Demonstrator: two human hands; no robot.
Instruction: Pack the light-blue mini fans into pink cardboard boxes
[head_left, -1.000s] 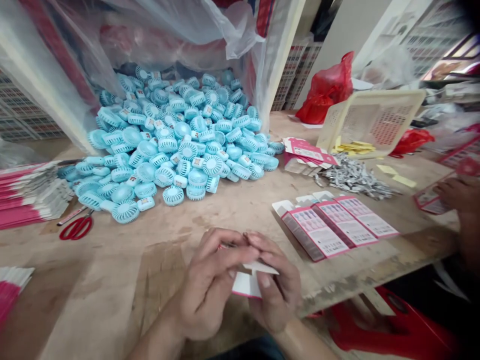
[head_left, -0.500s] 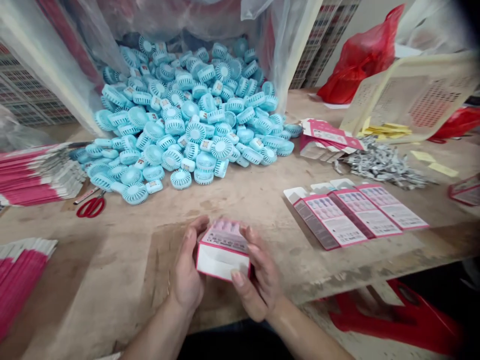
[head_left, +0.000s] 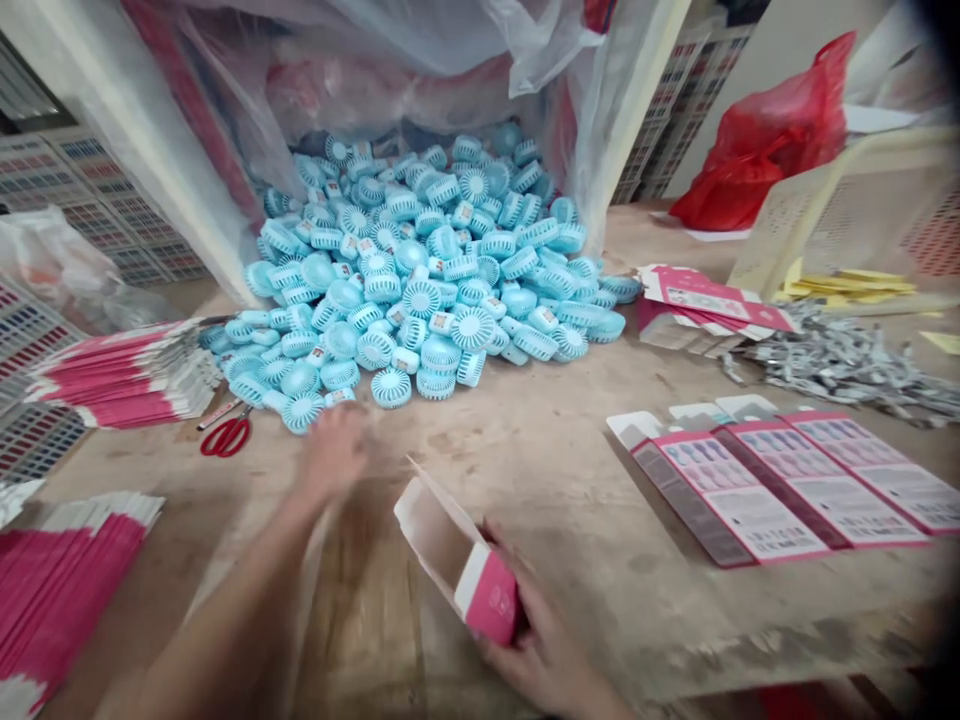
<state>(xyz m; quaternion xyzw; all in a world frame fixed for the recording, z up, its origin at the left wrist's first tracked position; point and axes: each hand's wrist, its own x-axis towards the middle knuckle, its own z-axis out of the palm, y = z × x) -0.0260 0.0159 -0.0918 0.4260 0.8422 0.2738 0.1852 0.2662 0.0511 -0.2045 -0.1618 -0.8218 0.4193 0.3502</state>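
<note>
The left hand [head_left: 334,452] is motion-blurred near the fan pile, its grip unreadable. The right hand [head_left: 536,650] is partly hidden behind the pink carton [head_left: 469,570] and cut by the bottom edge.

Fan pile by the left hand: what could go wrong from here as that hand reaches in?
1. The blue fans lie heaped loose, spilling from the plastic bag; the left hand, blurred and close to the front edge, could knock neighbours sliding across the table.
2. The right hand alone holds the open pink box, tilted, with its flap up; the flap might crease or the box slip.
3. The red scissors lie close to the reaching forearm.
</note>
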